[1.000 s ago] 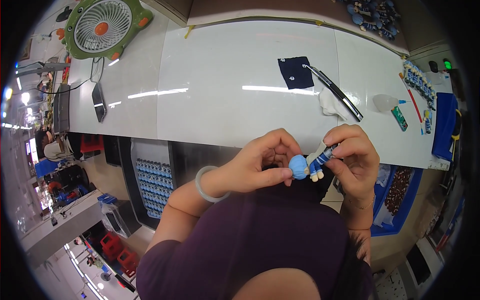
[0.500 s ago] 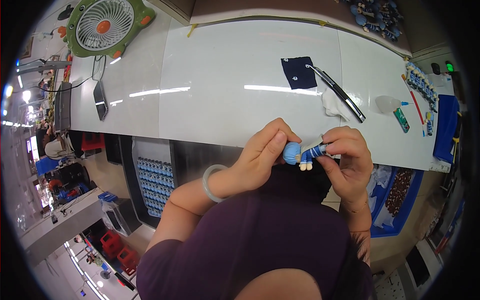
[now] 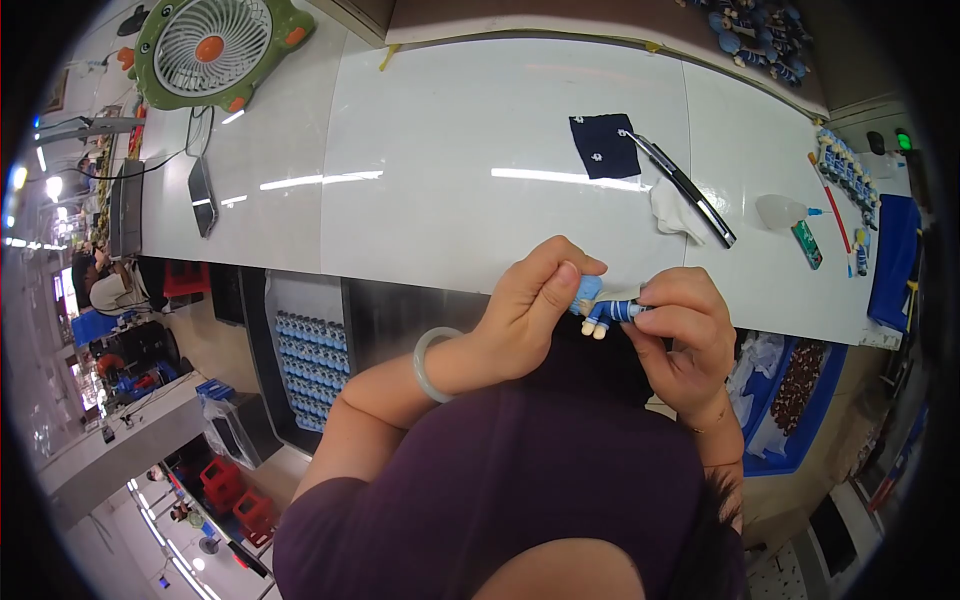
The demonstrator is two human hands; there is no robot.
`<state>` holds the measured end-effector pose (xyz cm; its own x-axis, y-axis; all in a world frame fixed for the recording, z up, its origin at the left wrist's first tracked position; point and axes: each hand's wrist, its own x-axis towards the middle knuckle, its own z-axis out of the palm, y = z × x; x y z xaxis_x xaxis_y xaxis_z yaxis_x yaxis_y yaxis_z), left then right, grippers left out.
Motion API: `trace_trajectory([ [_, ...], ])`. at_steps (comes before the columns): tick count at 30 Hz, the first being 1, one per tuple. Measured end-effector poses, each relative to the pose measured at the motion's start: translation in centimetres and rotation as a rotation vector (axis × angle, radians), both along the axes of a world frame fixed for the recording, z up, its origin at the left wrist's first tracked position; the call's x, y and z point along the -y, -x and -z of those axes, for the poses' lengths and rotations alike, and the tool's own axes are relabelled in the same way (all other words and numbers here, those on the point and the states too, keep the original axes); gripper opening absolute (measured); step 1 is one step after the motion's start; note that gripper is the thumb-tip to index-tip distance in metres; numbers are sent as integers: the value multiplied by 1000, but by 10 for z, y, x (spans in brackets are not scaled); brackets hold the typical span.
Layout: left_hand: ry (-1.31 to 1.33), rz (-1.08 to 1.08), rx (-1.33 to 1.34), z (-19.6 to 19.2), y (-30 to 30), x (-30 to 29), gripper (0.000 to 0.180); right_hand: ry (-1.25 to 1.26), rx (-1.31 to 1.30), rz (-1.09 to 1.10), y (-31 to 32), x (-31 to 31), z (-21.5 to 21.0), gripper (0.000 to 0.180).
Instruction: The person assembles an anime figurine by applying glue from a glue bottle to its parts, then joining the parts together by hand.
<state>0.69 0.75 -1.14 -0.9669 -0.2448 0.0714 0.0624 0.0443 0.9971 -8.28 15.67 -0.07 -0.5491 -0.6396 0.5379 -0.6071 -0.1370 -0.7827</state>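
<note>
Between my two hands, over the front edge of the white table [image 3: 430,225], lies a small toy figure [image 3: 598,310] on its side. It has light-blue hair and blue-and-white striped clothes. My left hand [image 3: 530,310] pinches its head end between thumb and fingers. The striped end is gripped by the fingertips of my right hand [image 3: 685,335]. Beyond my hands, a pair of black-handled tweezers [image 3: 685,190] rests with its tip on a dark square cloth [image 3: 605,147] that carries several tiny white pieces. A crumpled white tissue [image 3: 677,212] lies against the tweezers.
A green fan [image 3: 210,50] and a phone [image 3: 202,195] are at the left. To the right lie a squeeze bottle [image 3: 780,211], a green eraser-like block [image 3: 806,245] and a red brush [image 3: 832,205]. Trays of figures [image 3: 310,370] and brown pieces [image 3: 800,380] flank me below the table.
My right hand has shifted slightly left, and the figure has turned between my fingers. A pale piece seen along its upper side earlier no longer shows. The view has moved a little.
</note>
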Motion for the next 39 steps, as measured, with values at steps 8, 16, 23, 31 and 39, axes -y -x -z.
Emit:
trace_trajectory([
  [8, -483, 260, 260, -9, -2, 14, 24, 79, 97, -17, 5, -4, -1, 30],
  [16, -359, 414, 115, -2, -4, 8, 36, 87, 123, -228, 23, 1, -9, 27],
  [23, 0, 301, -138, 9, -2, 6, 41, 261, -10, 635, 29, -38, 20, 43],
  [31, 86, 255, -170, 3, 4, 4, 32, -39, 225, 773, 86, -72, 47, 60],
  [39, 204, 148, -257, 2, 3, 3, 31, -295, 404, 611, 105, -65, 66, 36],
])
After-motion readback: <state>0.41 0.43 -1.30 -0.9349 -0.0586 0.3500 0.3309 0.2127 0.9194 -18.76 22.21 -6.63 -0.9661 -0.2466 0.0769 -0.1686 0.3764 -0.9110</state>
